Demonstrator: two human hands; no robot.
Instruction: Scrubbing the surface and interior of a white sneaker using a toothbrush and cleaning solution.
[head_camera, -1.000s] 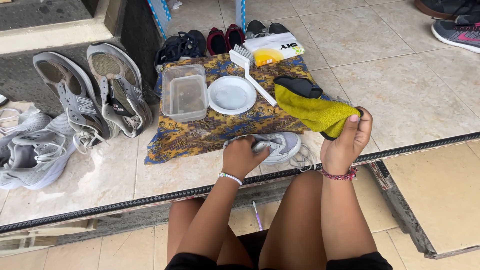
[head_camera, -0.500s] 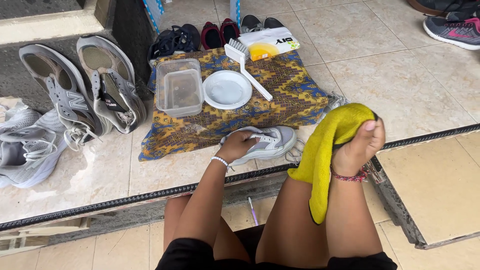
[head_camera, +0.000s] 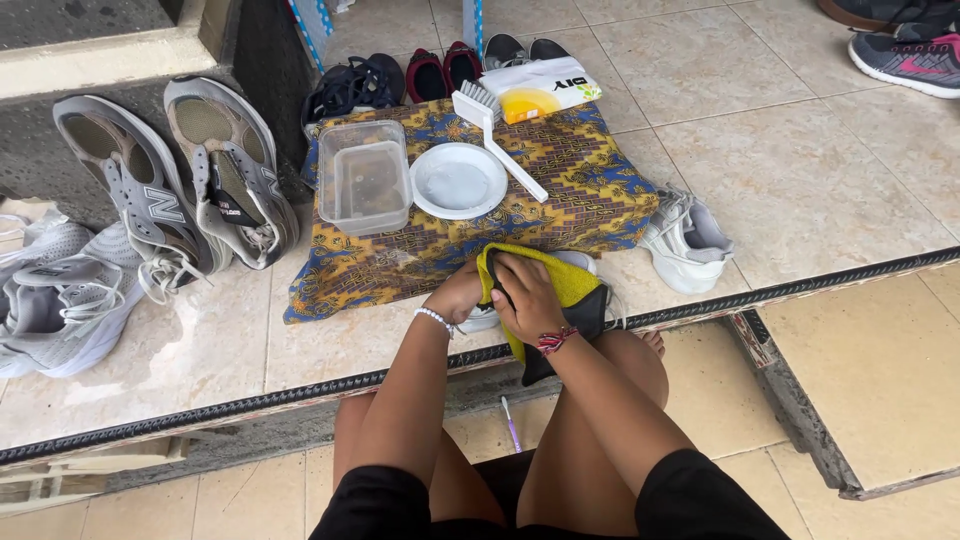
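- Shoe (head_camera: 482, 318) sits under both hands at the step edge, nearly all of it covered by the yellow cloth (head_camera: 560, 280); only a bit of white sole shows below the left fingers.
- Right hand (head_camera: 528, 295): fingers curled down, pressing the cloth onto the shoe. Grasping the cloth, not released.
- Left hand (head_camera: 458, 296): fingers closed around the shoe's near end, steadying it. The cloth edge touches these fingertips.
- Dark backing of the cloth hangs off the step edge, just below the right wrist.
- Progress, my read: wiping of this shoe is in hand. Can't tell how clean it is, since the cloth hides the upper.
- Second white shoe (head_camera: 688, 240) stands well right of the right fingers, apart from the hands and untouched now. Whether it is wiped or waiting I can't tell.
- Brush (head_camera: 492, 128), white plate (head_camera: 458, 180) and clear tub (head_camera: 364, 176) lie on the patterned cloth (head_camera: 580, 190) just beyond the fingers, none in hand. Scrubbing looks set aside at this moment.
- Grey shoes (head_camera: 180, 180) lean against the wall far left of the left fingers; more pale ones (head_camera: 60, 290) lie at the left edge. No sign either way that they are done.
- Small purple stick (head_camera: 510, 425) on the lower floor between the knees, unused; can't tell what it is.
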